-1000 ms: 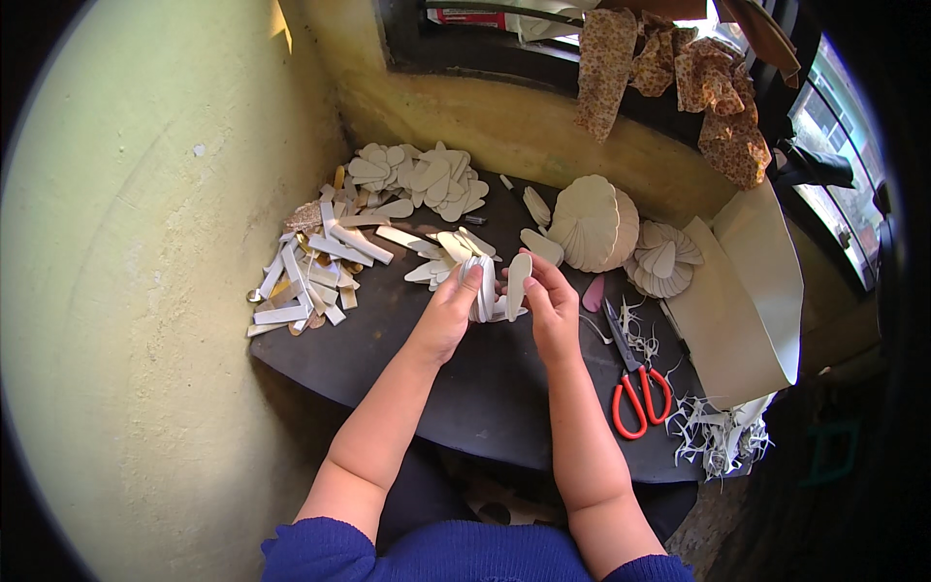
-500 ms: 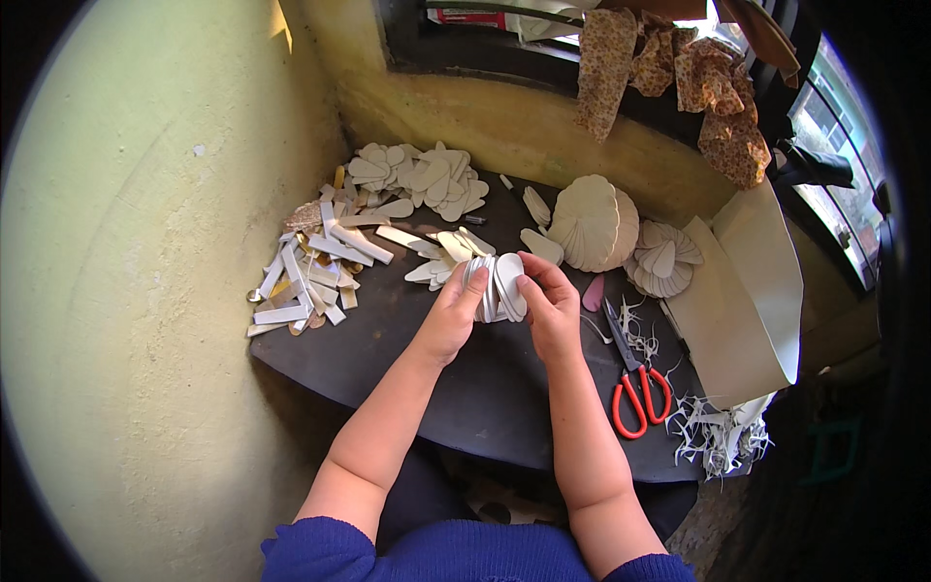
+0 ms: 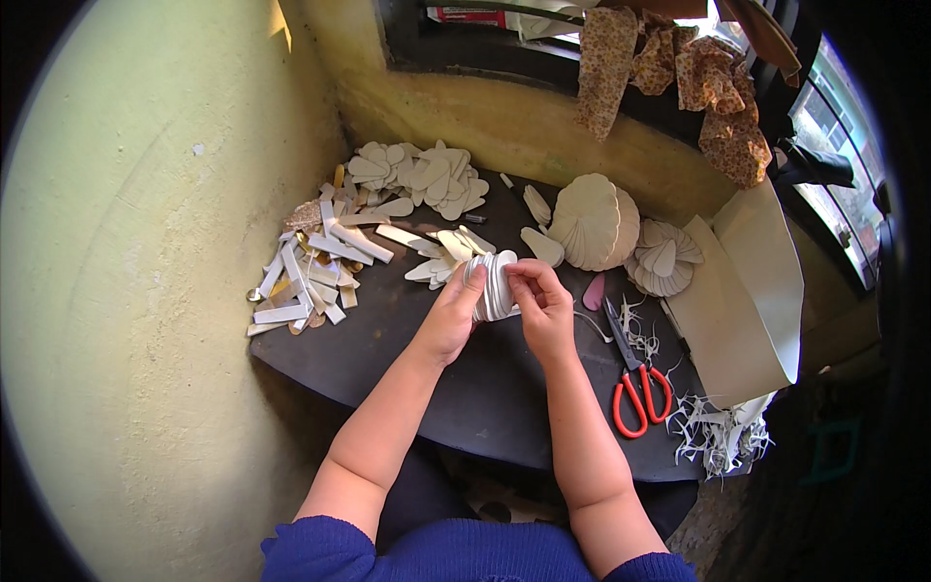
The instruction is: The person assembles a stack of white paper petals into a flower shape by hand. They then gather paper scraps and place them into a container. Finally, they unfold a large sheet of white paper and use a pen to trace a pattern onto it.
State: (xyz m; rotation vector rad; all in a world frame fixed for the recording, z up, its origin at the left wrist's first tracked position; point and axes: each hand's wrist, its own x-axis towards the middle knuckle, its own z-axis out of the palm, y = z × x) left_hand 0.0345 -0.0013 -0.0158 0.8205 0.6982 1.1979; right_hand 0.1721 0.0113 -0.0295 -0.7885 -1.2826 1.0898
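Note:
My left hand [image 3: 452, 316] is closed round a stack of white petal-shaped pieces [image 3: 491, 281], held on edge above the near middle of the table. At the stack's right side, my right hand [image 3: 542, 305] has its thumb and fingers pinched on the edge of the pieces; its fingertips partly cover them. Just beyond the left hand lies a small heap of cream cut pieces [image 3: 448, 254]. A pink petal-shaped piece [image 3: 594, 292] rests right of my right hand, beside scissors [image 3: 635, 373] with red handles.
Strips of white and gold material [image 3: 310, 276] are piled at the left by the wall. More petal pieces [image 3: 422, 179] lie at the back. Fanned round stacks [image 3: 587, 223] stand back right, near a curved cream sheet [image 3: 742, 301]. Thin trimmings [image 3: 718, 432] gather at the table's right edge.
The front piece, which stood apart on the right, now sits closer against the stack. My right fingers have curled in more; my left hand has stayed in place.

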